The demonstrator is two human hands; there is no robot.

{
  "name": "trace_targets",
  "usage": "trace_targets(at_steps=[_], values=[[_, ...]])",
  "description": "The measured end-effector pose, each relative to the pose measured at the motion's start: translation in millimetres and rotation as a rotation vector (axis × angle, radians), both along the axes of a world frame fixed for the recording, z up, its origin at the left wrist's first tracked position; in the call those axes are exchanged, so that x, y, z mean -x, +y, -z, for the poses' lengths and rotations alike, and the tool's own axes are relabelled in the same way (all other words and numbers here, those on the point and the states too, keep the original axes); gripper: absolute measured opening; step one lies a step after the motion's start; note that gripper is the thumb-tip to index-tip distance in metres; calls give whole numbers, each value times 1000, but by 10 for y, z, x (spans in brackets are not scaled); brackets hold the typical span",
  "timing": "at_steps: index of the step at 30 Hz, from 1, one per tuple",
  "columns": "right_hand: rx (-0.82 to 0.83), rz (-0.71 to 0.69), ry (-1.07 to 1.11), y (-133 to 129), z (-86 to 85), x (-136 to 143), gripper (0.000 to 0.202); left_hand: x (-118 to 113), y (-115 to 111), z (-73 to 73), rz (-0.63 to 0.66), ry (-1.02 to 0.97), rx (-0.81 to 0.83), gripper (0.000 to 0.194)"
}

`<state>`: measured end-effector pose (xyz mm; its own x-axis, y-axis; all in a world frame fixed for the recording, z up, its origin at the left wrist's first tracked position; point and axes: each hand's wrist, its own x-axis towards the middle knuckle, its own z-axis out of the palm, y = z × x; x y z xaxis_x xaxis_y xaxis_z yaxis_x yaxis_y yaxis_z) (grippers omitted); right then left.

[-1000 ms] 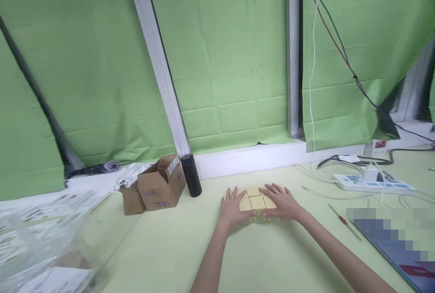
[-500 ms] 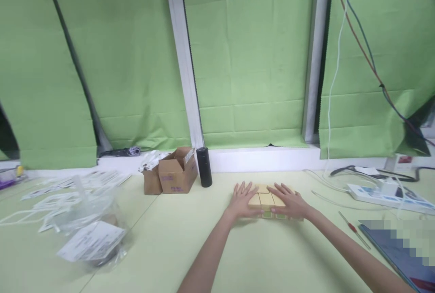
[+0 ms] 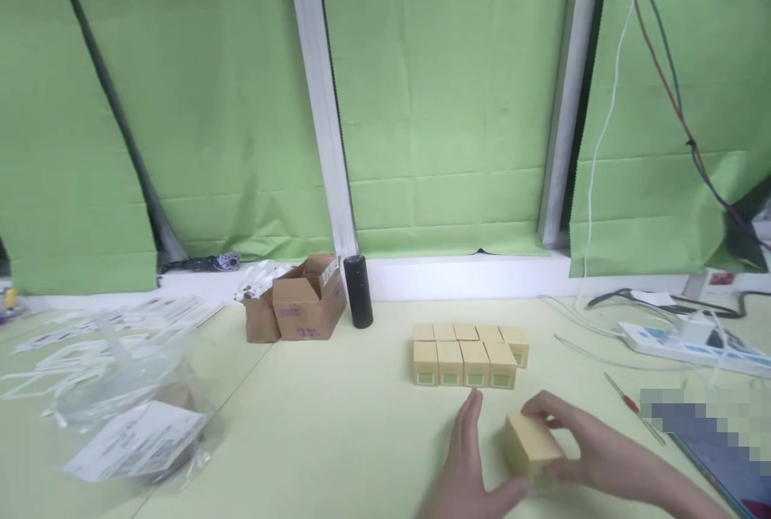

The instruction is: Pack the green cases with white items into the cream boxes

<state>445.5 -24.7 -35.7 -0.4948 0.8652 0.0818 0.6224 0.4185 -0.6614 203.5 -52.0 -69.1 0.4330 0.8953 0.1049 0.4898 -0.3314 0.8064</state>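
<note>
My right hand [image 3: 593, 448] grips a small yellow box [image 3: 533, 440] with fingers on its far side and thumb at its near side, low over the table or on it; which, I cannot tell. To its left is my left hand [image 3: 473, 467], open, fingers upright and thumb stretched toward the box's near edge. Whether that thumb touches the box is unclear. Beyond both hands, several matching yellow boxes [image 3: 450, 360] with green labels stand in two tight rows.
A brown cardboard box [image 3: 305, 312] and a black cylinder [image 3: 359, 292] stand against the wall. On the left lies a clear plastic bag [image 3: 141, 422] with papers. A power strip [image 3: 692, 348], cables, a red-handled tool [image 3: 631, 404] and a dark flat object [image 3: 716, 455] lie right.
Both hands have left the sides of the grouped boxes and come nearer to me. One yellow box is now in my right hand, apart from the rows. The view has shifted slightly.
</note>
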Motion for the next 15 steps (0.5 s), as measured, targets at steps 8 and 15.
trace_targets(at_steps=[8,15], values=[[-424,9,-6,-165,322,551,50,142,9,-16,44,74,-322,70],[-848,85,-21,-195,483,540,15,174,12,28,5,155,-375,66]])
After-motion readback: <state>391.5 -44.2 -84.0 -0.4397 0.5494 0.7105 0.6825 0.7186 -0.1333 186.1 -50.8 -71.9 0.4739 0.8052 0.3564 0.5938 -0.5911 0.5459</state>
